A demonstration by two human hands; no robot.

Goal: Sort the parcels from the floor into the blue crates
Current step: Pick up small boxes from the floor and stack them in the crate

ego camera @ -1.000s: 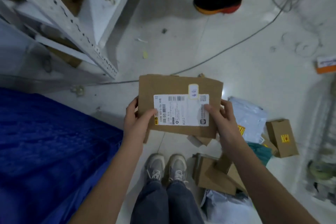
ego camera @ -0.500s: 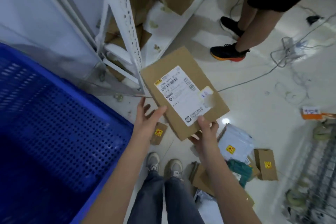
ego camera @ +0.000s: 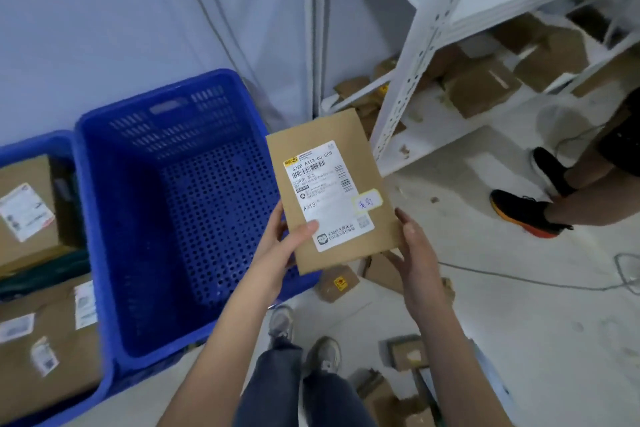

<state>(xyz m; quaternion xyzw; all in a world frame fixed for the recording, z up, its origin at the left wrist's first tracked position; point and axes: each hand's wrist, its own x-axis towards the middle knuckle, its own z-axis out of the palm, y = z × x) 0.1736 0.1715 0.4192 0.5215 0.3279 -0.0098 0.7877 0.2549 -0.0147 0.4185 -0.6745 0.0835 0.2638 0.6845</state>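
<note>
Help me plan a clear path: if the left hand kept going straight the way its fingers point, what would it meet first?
The left hand already grips the cardboard parcel. Beyond it, up and right, probably the white shelf upright, though depth is unclear.

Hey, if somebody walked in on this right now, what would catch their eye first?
Probably the flat brown parcel with its white shipping label, held up mid-frame: the left hand grips its lower left edge, the right hand touches its lower right corner. Just left of it stands a big blue crate with nothing visible inside, while the crate beside it holds labelled parcels.
</note>
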